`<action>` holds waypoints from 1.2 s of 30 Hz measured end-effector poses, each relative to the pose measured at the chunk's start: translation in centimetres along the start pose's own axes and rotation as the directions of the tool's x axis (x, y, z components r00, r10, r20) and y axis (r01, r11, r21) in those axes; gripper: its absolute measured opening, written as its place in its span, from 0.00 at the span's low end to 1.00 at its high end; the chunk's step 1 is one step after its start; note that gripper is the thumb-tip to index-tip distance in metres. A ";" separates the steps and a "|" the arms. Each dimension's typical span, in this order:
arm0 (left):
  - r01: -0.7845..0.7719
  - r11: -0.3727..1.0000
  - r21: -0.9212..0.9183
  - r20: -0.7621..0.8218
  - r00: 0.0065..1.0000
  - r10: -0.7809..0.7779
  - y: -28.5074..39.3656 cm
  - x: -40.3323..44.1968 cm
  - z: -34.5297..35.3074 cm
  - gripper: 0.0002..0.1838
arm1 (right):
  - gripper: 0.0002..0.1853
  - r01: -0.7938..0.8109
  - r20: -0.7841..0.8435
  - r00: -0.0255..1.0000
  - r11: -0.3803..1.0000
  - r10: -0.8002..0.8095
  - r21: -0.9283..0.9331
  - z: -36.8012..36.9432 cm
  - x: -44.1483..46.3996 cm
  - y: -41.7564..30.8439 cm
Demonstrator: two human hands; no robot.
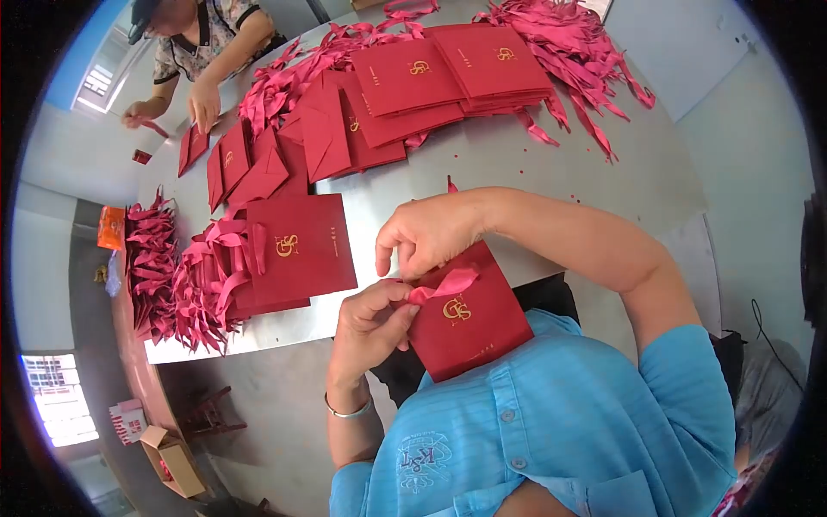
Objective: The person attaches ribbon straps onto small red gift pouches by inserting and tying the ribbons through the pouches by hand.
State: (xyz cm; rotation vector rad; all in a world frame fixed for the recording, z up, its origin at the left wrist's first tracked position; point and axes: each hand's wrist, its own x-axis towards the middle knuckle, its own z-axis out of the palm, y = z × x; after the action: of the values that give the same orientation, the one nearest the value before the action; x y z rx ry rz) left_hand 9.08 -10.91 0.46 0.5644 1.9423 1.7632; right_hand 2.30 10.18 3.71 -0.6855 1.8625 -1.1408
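Note:
A dark red paper gift bag (482, 323) with gold lettering rests tilted against my blue shirt, near the table's front edge. Thumb and fingers of my left hand (370, 329) pinch a pink-red ribbon (448, 285) at the bag's upper left edge; this wrist wears a bracelet. My right hand (435, 234) is bent over the bag's top edge with its fingers curled down. Whatever its fingertips grip is hidden. To the left on the table lies another red bag (314, 246), flat on a stack.
Stacked red bags (409, 73) and heaps of ribbons (560, 39) cover the far side of the metal table (517, 164). More ribbons (202, 276) hang at the left edge. Across the table, a co-worker (211, 43) handles a small bag (193, 148). A cardboard box (175, 465) stands lower left.

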 end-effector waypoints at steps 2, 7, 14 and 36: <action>-0.012 1.000 -0.022 0.008 1.000 0.012 -0.2 0.0 -0.1 0.11 | 0.20 -0.023 0.022 0.999 0.999 0.023 -0.024 0.0 0.2 0.1; 0.014 0.997 0.080 -0.036 0.999 -0.011 -0.3 0.0 0.1 0.11 | 0.19 0.038 0.033 0.999 0.997 -0.041 0.073 0.3 1.2 1.7; 0.052 0.999 0.010 -0.189 0.981 -0.049 -0.1 0.1 1.5 0.08 | 0.17 -0.021 0.013 1.000 0.985 0.019 0.169 0.7 1.1 2.0; 0.015 0.999 -0.043 0.058 0.998 -0.013 -0.8 -0.1 -0.5 0.09 | 0.16 -0.012 -0.011 1.000 0.981 0.014 0.196 0.4 0.8 2.1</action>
State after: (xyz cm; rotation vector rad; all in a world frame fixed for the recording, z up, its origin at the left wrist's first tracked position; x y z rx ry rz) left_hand 8.85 -11.48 -0.29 0.5790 1.8607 1.7566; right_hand 2.19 10.27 1.45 -0.5550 1.7333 -1.3019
